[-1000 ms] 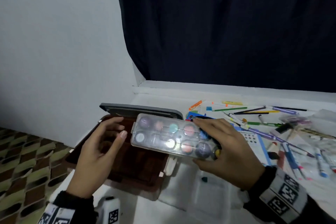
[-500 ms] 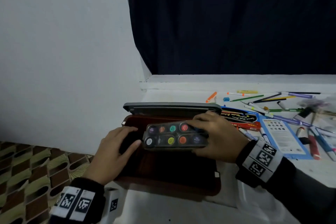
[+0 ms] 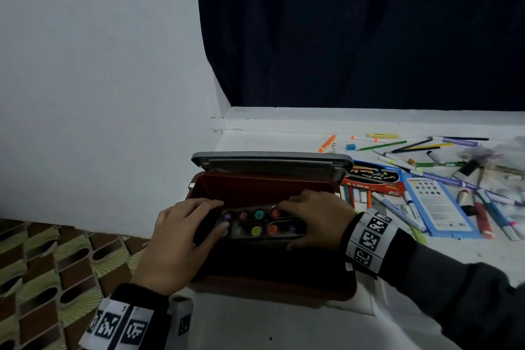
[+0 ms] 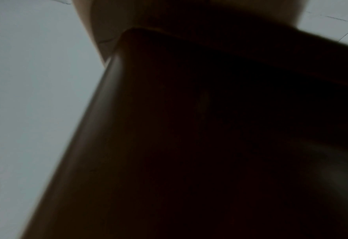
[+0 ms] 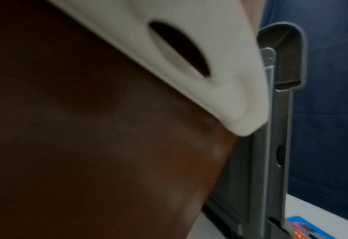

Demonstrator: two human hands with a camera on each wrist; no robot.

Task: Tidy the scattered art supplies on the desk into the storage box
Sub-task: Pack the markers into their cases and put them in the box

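Inside storage box [image 3: 255, 187]: hands (both) on paint palette [image 3: 260, 223]

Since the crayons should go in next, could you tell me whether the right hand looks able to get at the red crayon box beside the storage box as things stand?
Probably yes, once freed: the right hand now holds the paint palette inside the storage box, and the red crayon box lies uncovered just right of it.

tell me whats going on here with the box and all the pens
A person is tidying a desk. Both hands, left and right, hold a paint set down inside the open box. Pens and a crayon pack lie scattered to the box's right.
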